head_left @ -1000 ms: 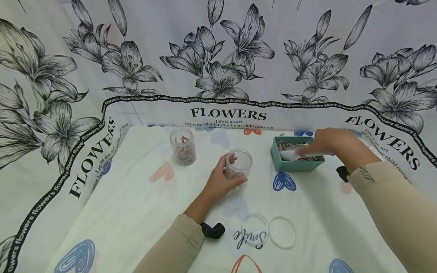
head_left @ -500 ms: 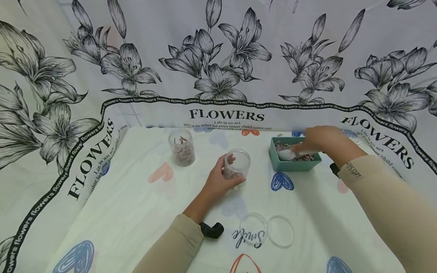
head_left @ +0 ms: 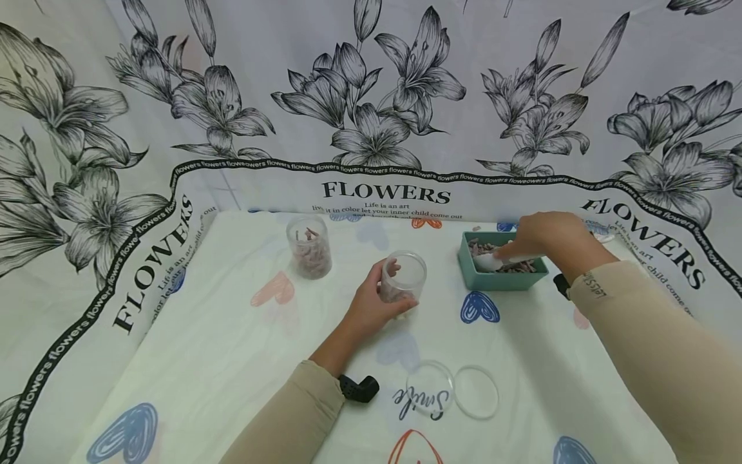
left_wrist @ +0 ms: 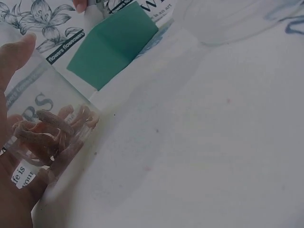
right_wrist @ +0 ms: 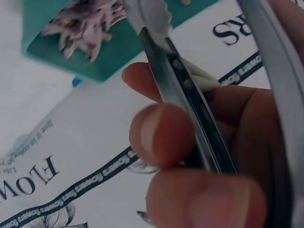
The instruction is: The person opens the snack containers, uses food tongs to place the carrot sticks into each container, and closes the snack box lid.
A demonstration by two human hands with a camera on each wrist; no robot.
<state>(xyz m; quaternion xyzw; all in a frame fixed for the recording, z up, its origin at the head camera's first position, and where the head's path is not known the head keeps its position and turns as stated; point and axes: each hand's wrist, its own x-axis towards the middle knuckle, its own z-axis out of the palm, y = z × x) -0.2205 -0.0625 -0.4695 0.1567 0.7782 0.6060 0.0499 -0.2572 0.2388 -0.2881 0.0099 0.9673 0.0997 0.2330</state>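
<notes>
My left hand (head_left: 371, 299) grips a clear plastic jar (head_left: 408, 274) standing on the cloth in the middle. In the left wrist view, brownish-pink curled pieces (left_wrist: 54, 130) lie in the bottom of that jar. My right hand (head_left: 545, 238) holds metal tongs (right_wrist: 164, 71) with a scalloped head. Over at the right, the pale tong head (head_left: 485, 262) reaches into a green box (head_left: 503, 281) of similar small pieces (right_wrist: 90, 33). Whether the tongs pinch any piece is hidden.
Left of the held jar stands another clear jar (head_left: 310, 251), fairly full of the same pieces. Two round clear lids, a left lid (head_left: 430, 388) and a right lid (head_left: 476, 393), lie near the front. A flower-printed curtain (head_left: 232, 129) rises behind the table.
My right hand has shifted slightly left over the green box, with the tongs still inside it. The left hand and its jar stay in place.
</notes>
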